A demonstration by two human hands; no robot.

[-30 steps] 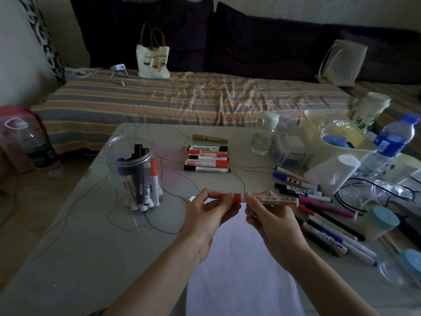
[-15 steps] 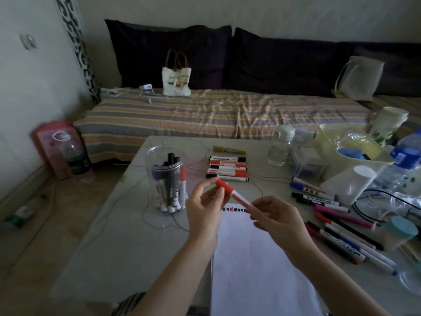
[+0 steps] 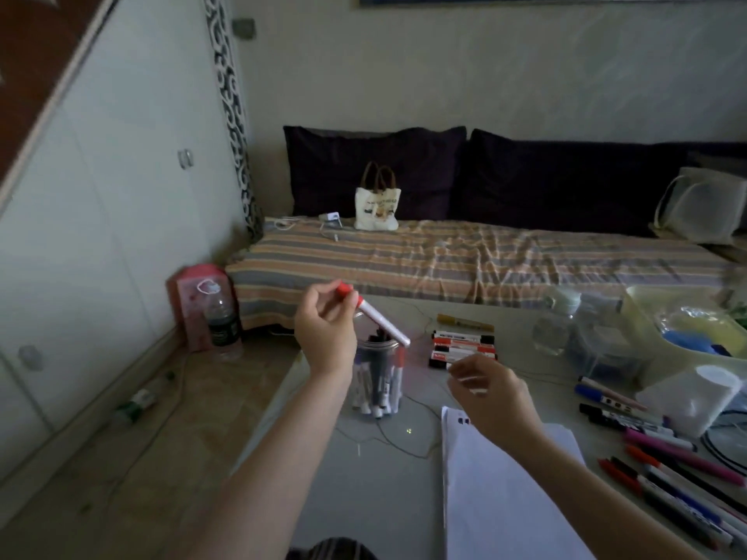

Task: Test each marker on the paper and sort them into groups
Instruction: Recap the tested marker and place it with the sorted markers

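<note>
My left hand [image 3: 323,329] is raised over the table and pinches a white marker with a red cap [image 3: 380,319] by its cap end; the barrel slants down to the right. Right below it stands a clear jar [image 3: 378,381] holding several markers. My right hand [image 3: 489,390] hovers lower, blurred, with loosely curled fingers and nothing in them. White paper [image 3: 505,499] lies under that hand. A neat row of red and black markers [image 3: 463,349] lies behind it, with a yellow marker [image 3: 465,322] beyond. Several loose markers [image 3: 667,458] lie at the right.
A thin cord [image 3: 404,446] loops over the table near the jar. At the back right stand a clear bottle [image 3: 553,325], a clear box [image 3: 598,349], a pale yellow bin [image 3: 646,317] and a white cup [image 3: 699,394]. A striped sofa bed [image 3: 465,260] lies beyond.
My right hand has let go of the marker and dropped toward the paper. My left hand has lifted the marker up and left, above the jar. The view has tilted upward.
</note>
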